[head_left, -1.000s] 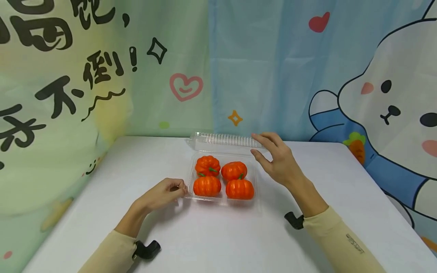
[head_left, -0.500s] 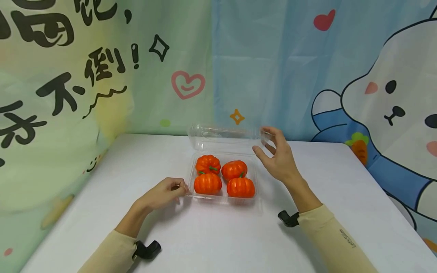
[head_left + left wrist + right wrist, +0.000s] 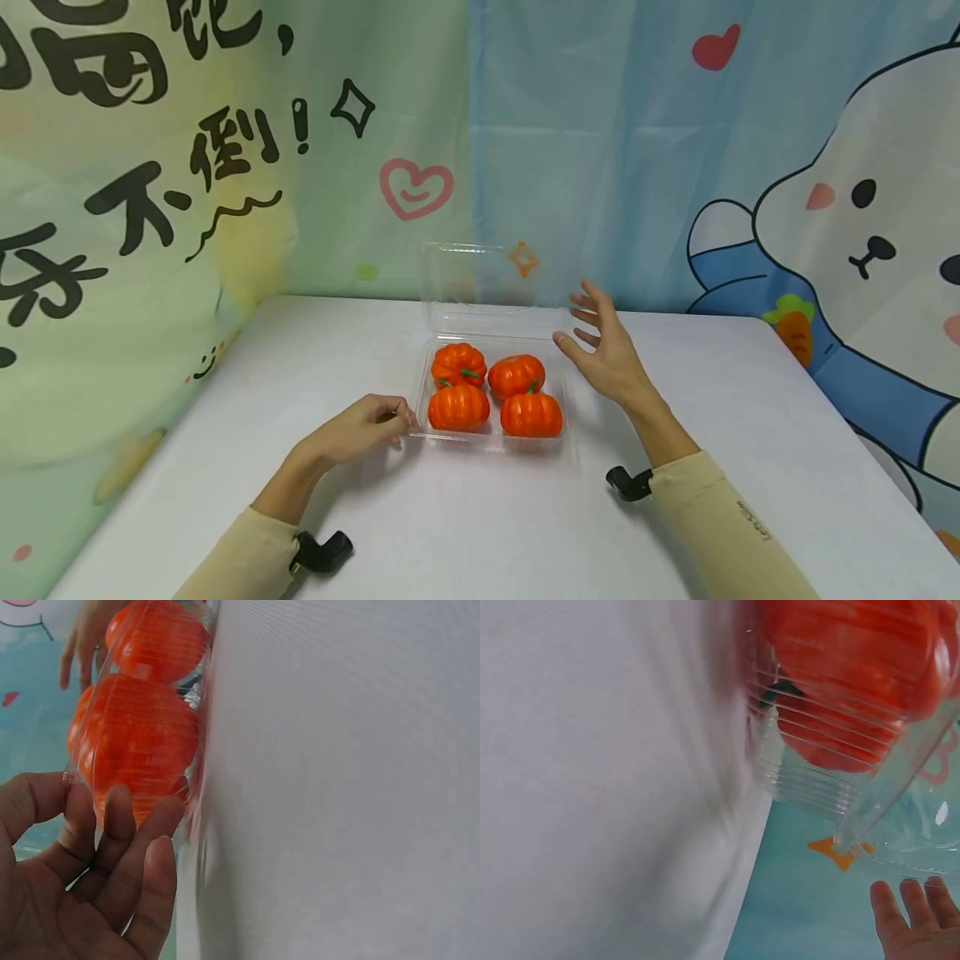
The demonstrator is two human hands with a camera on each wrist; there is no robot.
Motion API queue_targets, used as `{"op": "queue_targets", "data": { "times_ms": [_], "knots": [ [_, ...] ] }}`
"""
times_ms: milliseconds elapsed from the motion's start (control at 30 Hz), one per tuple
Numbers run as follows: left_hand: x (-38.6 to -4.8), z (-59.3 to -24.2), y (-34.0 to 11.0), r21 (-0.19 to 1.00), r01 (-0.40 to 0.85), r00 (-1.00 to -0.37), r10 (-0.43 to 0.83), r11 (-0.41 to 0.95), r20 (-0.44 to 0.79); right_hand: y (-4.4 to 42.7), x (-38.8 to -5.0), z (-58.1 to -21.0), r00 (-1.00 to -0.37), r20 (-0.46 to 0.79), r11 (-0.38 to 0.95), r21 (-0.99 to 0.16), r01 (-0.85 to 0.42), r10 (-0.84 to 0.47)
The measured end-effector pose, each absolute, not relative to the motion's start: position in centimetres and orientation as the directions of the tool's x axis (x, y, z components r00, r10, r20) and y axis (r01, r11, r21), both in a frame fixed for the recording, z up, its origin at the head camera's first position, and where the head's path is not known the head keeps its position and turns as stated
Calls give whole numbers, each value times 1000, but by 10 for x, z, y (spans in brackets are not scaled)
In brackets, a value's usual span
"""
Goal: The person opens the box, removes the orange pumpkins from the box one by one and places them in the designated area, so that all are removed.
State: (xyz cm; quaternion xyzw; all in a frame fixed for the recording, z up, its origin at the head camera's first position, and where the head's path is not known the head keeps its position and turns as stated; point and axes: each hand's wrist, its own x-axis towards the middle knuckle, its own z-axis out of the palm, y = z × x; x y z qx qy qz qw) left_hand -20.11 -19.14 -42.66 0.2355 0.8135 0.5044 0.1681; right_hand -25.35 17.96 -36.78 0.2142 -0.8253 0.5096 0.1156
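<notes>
A clear plastic clamshell box [image 3: 487, 442] holds several small orange pumpkins [image 3: 458, 407] with green stems. Its transparent lid [image 3: 480, 287] stands roughly upright at the back, hinged to the base. My left hand [image 3: 367, 429] pinches the rim at the front left corner between thumb and forefinger; in the left wrist view the other fingers [image 3: 154, 877] lie loosely bent near the box's side wall. My right hand [image 3: 609, 354] is beside the lid's right edge, fingers spread and fairly straight. In the right wrist view its fingertips [image 3: 915, 896] are close to the lid; contact is hard to tell.
The box sits on a white table [image 3: 480, 533] in front of a printed cloth backdrop [image 3: 555, 125] that hangs along the far edge. Black wrist mounts [image 3: 322, 552] stick out from both sleeves.
The lid has swung up from lying low at the back to nearly upright. My right hand has drawn slightly nearer with fingers straightening; the left hand keeps its hold on the rim.
</notes>
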Motion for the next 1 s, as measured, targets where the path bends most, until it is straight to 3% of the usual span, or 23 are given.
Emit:
{"op": "queue_targets", "data": {
  "times_ms": [367,1000],
  "knots": [
    [-199,-426,-192,891,198,-833,549,409,-66,189,-277,-398,-922,287,446,-811,-378,-259],
    [-193,-424,-197,894,204,-820,569,399,-67,196,-287,-409,-933,228,583,-732,-354,-279]
  ]
}}
